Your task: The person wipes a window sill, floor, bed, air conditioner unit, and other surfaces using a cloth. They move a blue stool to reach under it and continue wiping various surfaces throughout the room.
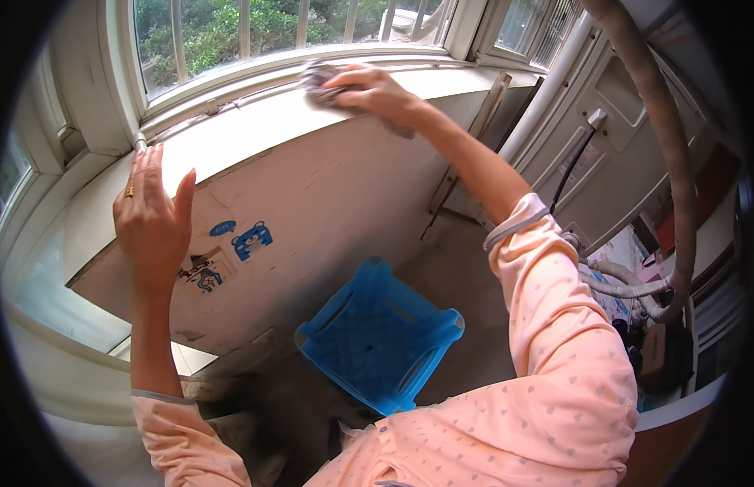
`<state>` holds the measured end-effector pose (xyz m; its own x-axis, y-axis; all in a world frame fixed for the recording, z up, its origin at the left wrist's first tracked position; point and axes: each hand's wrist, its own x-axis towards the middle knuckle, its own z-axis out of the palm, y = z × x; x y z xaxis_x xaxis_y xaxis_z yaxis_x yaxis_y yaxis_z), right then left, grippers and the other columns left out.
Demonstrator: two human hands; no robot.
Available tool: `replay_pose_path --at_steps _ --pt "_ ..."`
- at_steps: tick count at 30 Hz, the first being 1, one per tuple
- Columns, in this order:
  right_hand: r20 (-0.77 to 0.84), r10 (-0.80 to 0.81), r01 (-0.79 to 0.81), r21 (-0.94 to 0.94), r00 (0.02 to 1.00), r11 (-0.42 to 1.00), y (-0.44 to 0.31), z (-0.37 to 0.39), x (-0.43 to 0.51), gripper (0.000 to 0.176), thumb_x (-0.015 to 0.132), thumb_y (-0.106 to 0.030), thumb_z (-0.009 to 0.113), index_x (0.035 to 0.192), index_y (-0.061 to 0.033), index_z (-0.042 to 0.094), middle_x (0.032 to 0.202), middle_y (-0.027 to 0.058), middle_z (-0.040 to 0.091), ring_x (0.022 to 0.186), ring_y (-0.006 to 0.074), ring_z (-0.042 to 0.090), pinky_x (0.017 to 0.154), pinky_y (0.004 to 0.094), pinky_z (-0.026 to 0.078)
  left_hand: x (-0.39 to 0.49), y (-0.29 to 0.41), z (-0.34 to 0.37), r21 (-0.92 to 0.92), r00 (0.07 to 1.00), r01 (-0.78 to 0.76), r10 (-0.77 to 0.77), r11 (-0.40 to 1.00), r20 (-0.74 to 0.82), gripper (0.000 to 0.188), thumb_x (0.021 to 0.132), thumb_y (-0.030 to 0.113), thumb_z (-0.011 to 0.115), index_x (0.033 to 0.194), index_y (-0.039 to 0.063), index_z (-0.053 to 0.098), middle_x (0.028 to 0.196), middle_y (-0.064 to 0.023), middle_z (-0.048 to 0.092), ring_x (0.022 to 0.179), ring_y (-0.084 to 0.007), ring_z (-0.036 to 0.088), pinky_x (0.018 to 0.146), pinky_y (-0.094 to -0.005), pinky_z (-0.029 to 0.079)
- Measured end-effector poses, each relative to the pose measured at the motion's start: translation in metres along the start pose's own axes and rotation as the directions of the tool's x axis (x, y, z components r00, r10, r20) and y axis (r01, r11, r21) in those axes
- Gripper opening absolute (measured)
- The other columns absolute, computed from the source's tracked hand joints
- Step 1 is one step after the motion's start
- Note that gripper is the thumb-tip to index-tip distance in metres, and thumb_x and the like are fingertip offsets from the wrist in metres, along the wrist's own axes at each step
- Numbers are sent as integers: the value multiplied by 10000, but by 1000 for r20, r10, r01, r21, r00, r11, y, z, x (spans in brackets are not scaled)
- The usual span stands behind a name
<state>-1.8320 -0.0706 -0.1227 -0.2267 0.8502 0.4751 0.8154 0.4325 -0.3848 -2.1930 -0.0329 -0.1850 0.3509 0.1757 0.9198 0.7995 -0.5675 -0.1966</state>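
Note:
A crumpled grey cloth [321, 85], blurred by motion, is gripped in my right hand [374, 91] on the white window sill [249, 131], near the sliding window's lower frame. My left hand [151, 210] lies flat on the sill's left part, fingers extended and the thumb apart, with nothing held. A ring is on one of its fingers. The window [279, 30] has vertical bars outside it. Below the sill, the wall carries a blue bear sticker [252, 241] and a partly worn sticker [207, 274].
A blue plastic stool [377, 341] stands on the floor below me. To the right are an outdoor air-conditioner unit [614, 115], a wrapped pipe [672, 140] and a metal bracket [489, 109] by the sill's end. Pale fabric hangs at the lower left.

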Motion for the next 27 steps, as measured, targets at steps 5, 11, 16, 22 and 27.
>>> replay_pose_path --at_steps 5,11,16,22,27 --pt "79 -290 272 183 954 945 -105 74 37 242 791 -191 645 1020 -120 677 988 73 536 976 213 498 861 319 398 1 2 -4 -50 1000 25 -26 998 -16 530 877 436 522 1227 42 482 1137 -164 591 1088 -279 564 852 -376 420" --pt "-53 -457 460 121 888 880 -102 96 44 264 756 -242 686 1007 -159 684 926 74 615 870 217 582 797 316 460 -2 -3 5 -11 985 -67 64 998 -159 494 877 456 513 1160 51 515 1007 -159 639 923 -289 633 708 -365 470" --pt "7 -219 204 330 976 922 -117 102 29 228 884 -121 563 1083 -22 614 1009 102 614 926 175 567 816 293 450 -1 -7 -3 -183 988 -65 37 981 -148 499 892 417 513 1228 49 484 1141 -141 592 1007 -301 591 841 -402 454" --pt "-43 -2 27 584 999 811 -119 80 -45 391 882 -98 556 1259 -25 484 1179 92 558 1042 180 530 882 271 424 -124 21 -68 -372 978 172 -204 912 -50 456 913 340 496 1275 64 466 1292 -130 487 1217 -307 433 981 -470 316" --pt "-90 471 -351 549 877 759 -16 69 -209 368 931 -187 500 1238 15 493 1220 95 544 1118 179 521 974 308 390 -358 67 -87 -135 590 776 -632 616 502 421 884 206 551 1203 -59 476 1138 -250 542 1064 -389 512 888 -420 415"
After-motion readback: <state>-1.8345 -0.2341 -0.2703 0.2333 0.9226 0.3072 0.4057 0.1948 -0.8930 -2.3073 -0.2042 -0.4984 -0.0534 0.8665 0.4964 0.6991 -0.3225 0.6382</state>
